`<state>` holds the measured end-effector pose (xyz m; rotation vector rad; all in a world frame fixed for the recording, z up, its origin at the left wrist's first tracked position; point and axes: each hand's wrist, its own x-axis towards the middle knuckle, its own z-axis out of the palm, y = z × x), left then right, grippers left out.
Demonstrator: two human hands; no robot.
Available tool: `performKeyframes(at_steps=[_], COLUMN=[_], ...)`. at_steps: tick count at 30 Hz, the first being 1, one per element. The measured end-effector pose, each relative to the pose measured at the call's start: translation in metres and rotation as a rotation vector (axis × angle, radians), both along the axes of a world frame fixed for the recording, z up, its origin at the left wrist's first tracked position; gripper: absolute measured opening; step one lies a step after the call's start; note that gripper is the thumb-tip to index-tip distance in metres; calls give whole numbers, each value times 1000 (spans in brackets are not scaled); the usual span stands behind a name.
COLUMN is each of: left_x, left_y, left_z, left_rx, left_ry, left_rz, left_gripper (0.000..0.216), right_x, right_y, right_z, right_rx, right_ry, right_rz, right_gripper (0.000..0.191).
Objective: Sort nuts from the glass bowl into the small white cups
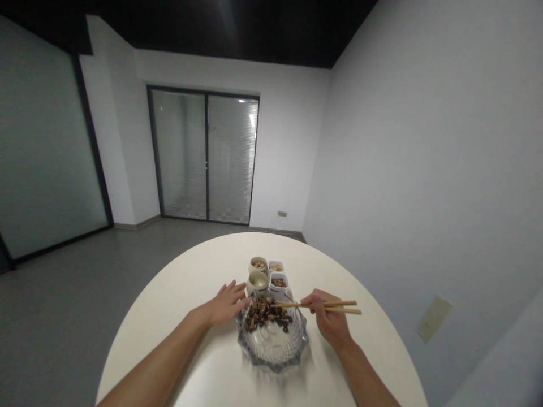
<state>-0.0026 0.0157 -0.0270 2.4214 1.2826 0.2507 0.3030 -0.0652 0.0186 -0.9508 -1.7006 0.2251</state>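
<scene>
A: What did the right hand do?
B: Pinched chopsticks, tips at the dark pieces in the glass bowl.
A: Left hand?
B: Was spread beside the bowl; couldn't tell contact.
A: Bowl?
B: Sat on the table.

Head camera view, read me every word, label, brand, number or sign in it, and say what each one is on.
No readable text anywhere.
Glass bowl, chopsticks, wall plate: no lettering I can make out.
Cups and white containers: any markings are too small to read.
</scene>
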Motion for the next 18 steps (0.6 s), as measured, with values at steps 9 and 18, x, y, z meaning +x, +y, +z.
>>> performKeyframes(at_steps=[9,18], left_x=[1,1], left_y=[-2,-3], left_z=[3,5], left_rx=[-11,-17], left_ry=[15,6], left_rz=[2,2], left_gripper=[55,56], right_x=[1,0], right_y=[-1,-1], right_z=[3,3], right_rx=[1,-48], right_ry=[-26,-75], right_rz=[-25,-25], right_gripper=[53,52])
